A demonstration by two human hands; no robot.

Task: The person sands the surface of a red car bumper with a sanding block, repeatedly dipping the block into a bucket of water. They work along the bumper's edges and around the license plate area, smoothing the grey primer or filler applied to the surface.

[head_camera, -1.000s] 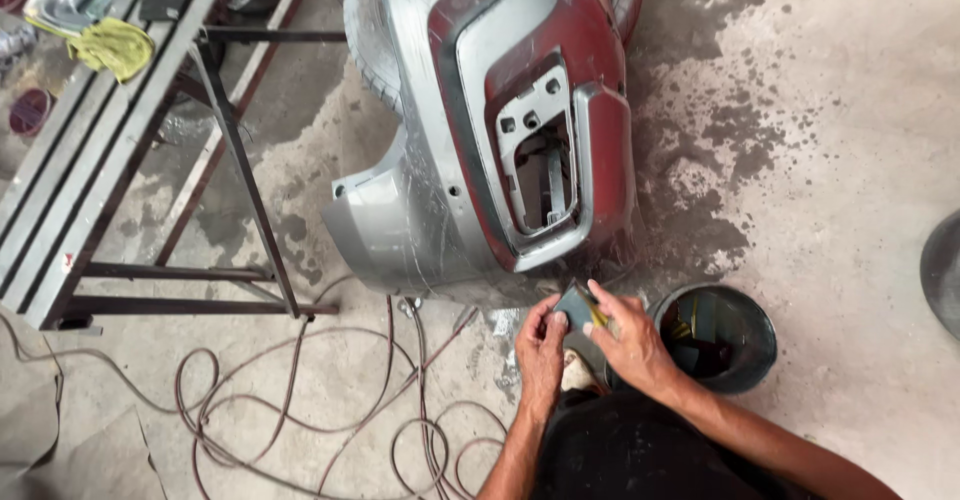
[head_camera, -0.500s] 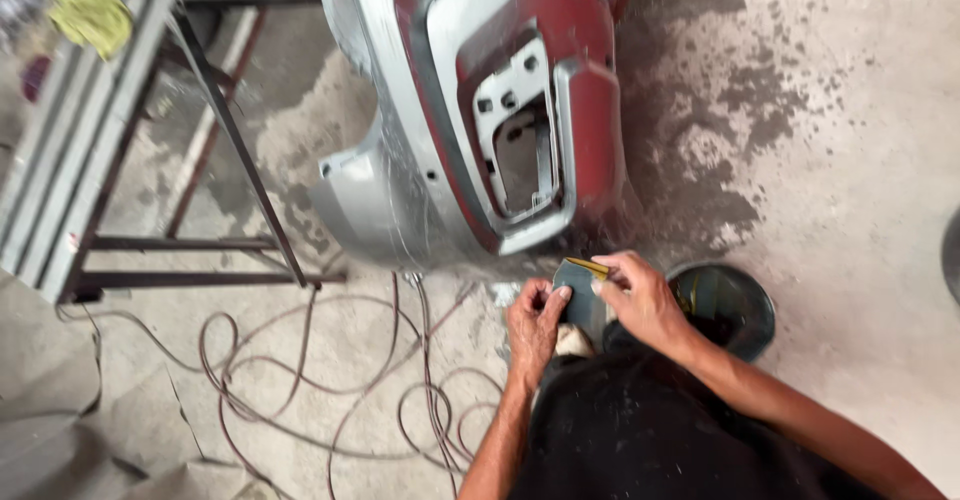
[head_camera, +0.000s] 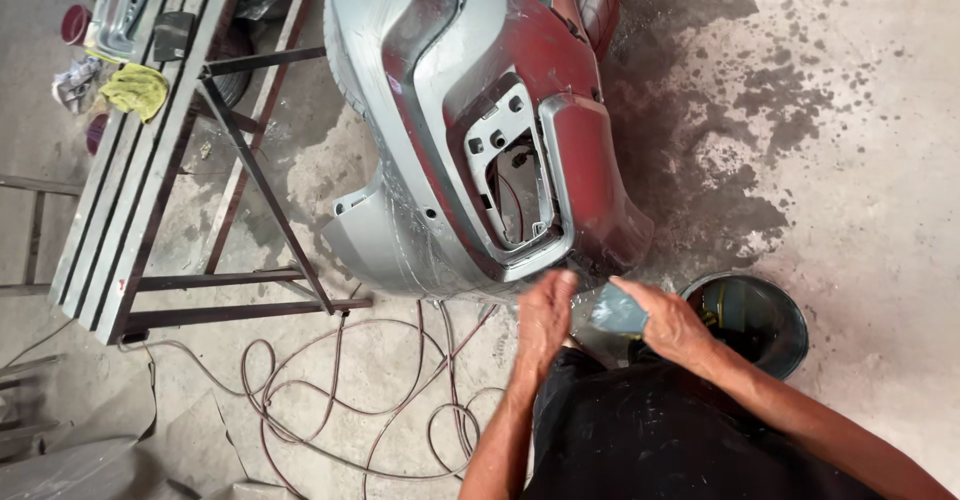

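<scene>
The right hand (head_camera: pixel 672 322) has its grip closed on a grey sanding sheet (head_camera: pixel 612 312), held just below the lower edge of the grey and red car bumper (head_camera: pixel 470 120) on the floor. The left hand (head_camera: pixel 545 318) touches the sheet's other end; whether its fingers clasp it I cannot tell. A dark bucket (head_camera: pixel 775 325) stands beside the right wrist, and a hose (head_camera: pixel 330 400) coils near the left arm.

- Illumination: even, diffuse daylight; bright throughout, no glare spots.
- Shadows: soft, falling beneath the metal rack (head_camera: pixel 130 210) and along the right side of the bumper (head_camera: pixel 480 120).
- Blur: the left hand (head_camera: pixel 545 320) and right hand (head_camera: pixel 670 320), below the bumper, show motion smear.
- Focus: the bumper and the floor around it are sharp.
</scene>
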